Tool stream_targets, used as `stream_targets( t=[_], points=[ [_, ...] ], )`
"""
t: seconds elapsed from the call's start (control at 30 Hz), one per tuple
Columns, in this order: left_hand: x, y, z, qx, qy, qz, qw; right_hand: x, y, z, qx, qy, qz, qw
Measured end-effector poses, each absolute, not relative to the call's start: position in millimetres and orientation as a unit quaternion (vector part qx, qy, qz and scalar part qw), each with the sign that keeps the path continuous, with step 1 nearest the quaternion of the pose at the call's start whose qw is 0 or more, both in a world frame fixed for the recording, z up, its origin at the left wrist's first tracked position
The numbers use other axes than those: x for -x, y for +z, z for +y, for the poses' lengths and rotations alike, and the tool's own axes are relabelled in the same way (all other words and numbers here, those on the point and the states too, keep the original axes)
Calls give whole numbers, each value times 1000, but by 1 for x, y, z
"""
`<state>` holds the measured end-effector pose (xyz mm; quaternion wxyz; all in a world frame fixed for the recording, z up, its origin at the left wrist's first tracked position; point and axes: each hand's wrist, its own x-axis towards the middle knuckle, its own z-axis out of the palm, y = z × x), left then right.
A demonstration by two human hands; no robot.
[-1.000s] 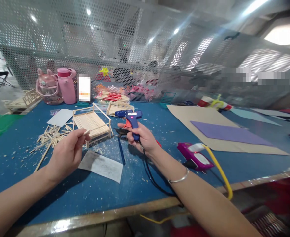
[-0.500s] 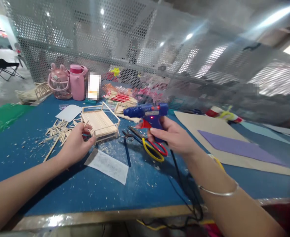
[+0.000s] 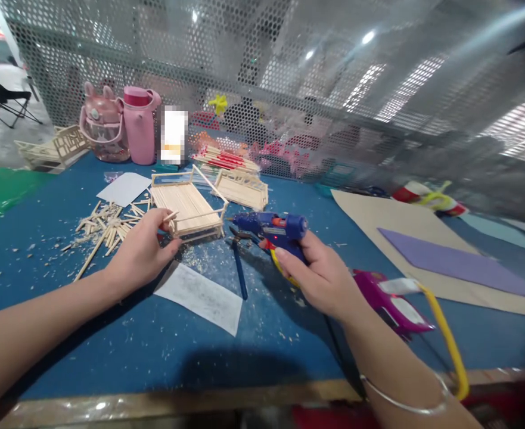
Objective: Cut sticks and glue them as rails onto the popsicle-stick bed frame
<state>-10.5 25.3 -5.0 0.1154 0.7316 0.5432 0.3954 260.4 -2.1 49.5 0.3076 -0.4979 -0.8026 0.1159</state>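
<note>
Head view: the right hand [image 3: 322, 277] is wrapped around the grip of a blue hot glue gun [image 3: 271, 229], nozzle pointing left toward the stick-built tray [image 3: 188, 208] on the blue table [image 3: 110, 345]. The left hand [image 3: 141, 253] pinches a thin wooden stick [image 3: 170, 217] just beside that tray's near corner. Gluing the stick on looks to be the step in hand; it calls for bringing nozzle and stick end together. The tray holds nothing; a pink bottle [image 3: 139, 125] stands capped, contents unseen.

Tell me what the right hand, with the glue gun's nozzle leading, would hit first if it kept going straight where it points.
Probably the wooden stick frame. The right hand aims the blue glue gun leftward at its near corner; depth is unclear from this view.
</note>
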Motion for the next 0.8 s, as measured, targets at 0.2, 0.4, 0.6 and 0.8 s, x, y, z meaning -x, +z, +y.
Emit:
stream_targets(
  t=[0.2,0.4,0.6,0.8],
  points=[
    [12,-7,25,-732,397,538,127,-256,49,-3,491,106,-811,300],
    [12,-8,25,-734,401,532,130,-254,47,0,488,98,-817,291],
    [13,-7,25,-734,395,538,127,-253,44,2,475,89,-825,291],
    [13,-7,25,-739,399,530,119,-253,43,2,477,77,-826,289]
  ],
)
